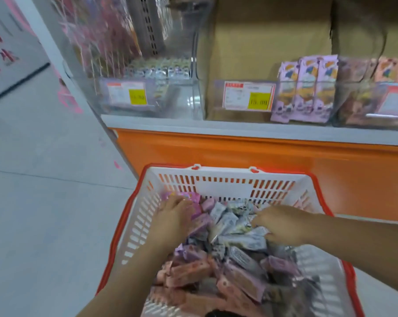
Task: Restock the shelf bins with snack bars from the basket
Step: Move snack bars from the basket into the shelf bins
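A white slotted plastic basket with an orange-red rim (225, 187) sits below the bins, heaped with wrapped snack bars (239, 255) lying jumbled at all angles: grey-silver packs (241, 241) toward the far middle, purple ones (193, 252) at left, salmon-pink ones (189, 273) nearest the camera. Above and beyond it stand clear plastic shelf bins side by side. The left bin (147, 104) holds a low row of silvery bars at its back. The middle bin (216, 97) has purple packs standing upright (305, 88) at its right end. The right bin (353, 110), cut off by the frame edge, holds blurred pinkish packs.
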Tool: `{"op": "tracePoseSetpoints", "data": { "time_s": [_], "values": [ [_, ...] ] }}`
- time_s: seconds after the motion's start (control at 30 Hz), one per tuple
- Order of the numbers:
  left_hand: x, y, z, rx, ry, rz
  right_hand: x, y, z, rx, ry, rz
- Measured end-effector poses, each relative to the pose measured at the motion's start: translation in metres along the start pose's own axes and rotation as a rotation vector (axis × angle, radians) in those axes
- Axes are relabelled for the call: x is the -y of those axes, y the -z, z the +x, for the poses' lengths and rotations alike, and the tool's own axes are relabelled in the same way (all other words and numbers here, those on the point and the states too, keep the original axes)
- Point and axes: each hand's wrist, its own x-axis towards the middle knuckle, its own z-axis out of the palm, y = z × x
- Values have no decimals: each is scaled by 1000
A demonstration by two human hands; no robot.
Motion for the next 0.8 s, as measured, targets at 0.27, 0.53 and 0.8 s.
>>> {"op": "tracePoseSetpoints", "data": {
  "time_s": [0.27,0.53,0.8],
  "values": [
    [14,-43,0,296,138,265,4,-38,35,-4,-40,-47],
    [14,-46,1,278,138,259,16,-45,56,-85,31,-266],
    [9,-24,2,369,150,204,6,20,35,-236,-23,74]
  ]
}}
